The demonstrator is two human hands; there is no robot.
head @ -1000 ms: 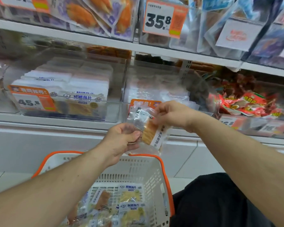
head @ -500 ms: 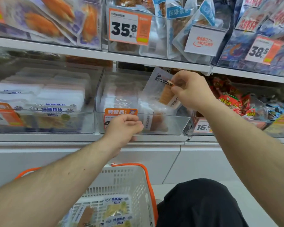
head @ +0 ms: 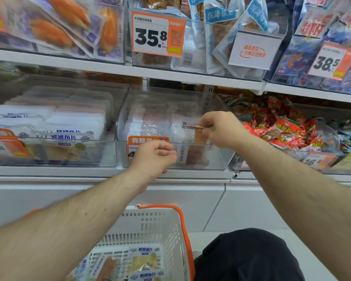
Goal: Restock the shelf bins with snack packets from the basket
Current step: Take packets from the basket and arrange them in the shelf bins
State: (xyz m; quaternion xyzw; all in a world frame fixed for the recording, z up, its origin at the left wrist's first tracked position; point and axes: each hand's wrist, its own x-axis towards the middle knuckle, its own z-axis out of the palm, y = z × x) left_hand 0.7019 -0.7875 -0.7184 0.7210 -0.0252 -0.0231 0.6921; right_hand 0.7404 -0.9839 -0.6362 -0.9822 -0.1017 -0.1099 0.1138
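Packet (head: 192, 131) pinched by right hand (head: 224, 129) inside middle clear bin (head: 221, 157), left hand (head: 153, 157) curled at bin's front edge, holding nothing visible, basket (head: 166, 226) below with more packets (head: 144, 260)

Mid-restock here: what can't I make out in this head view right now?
- Price tag on the middle bin: its digits are covered by the left hand.
- Packet pinched by the right hand: motion-blurred, print unreadable.
- Basket: its lower part is cut off by the bottom edge and the left forearm, so the remaining packet count is unknown.
- Left fingers: curled under, contact with the bin unclear.
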